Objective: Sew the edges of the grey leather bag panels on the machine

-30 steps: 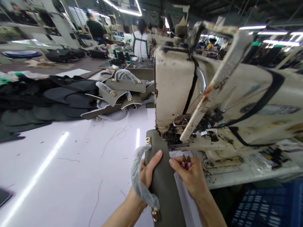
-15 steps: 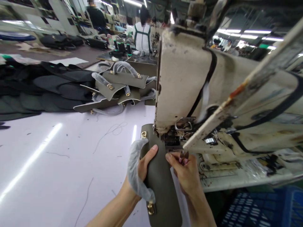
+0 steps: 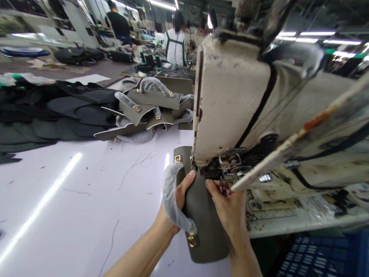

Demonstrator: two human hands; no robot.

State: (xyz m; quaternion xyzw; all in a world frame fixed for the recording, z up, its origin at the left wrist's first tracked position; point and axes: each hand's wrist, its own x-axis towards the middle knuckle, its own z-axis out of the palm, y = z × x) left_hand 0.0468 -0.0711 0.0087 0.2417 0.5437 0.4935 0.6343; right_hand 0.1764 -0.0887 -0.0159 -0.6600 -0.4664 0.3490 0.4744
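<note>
A grey-green leather panel (image 3: 203, 223) lies under the head of a sewing machine (image 3: 227, 96). Its handle (image 3: 172, 196), wrapped in white film, is joined by gold fittings along the left side. My left hand (image 3: 180, 196) grips the panel's left part, the thumb on top near the presser area and the handle passing over the wrist. On the right edge, my right hand (image 3: 229, 204) pinches the panel between thumb and fingers, with small thread snippers (image 3: 224, 184) tucked in the same hand. The fingers under the panel are hidden.
Similar panels with wrapped handles (image 3: 155, 96) are piled behind, beside a heap of black pieces (image 3: 63, 111). A rusty white bar (image 3: 288, 148) slants across the right. A blue crate (image 3: 319, 254) stands low right. Two people (image 3: 175, 46) are in the background.
The panel has moved away from me, further under the machine head, with both hands following it. Its near end now shows fully. The whole view has shifted slightly.
</note>
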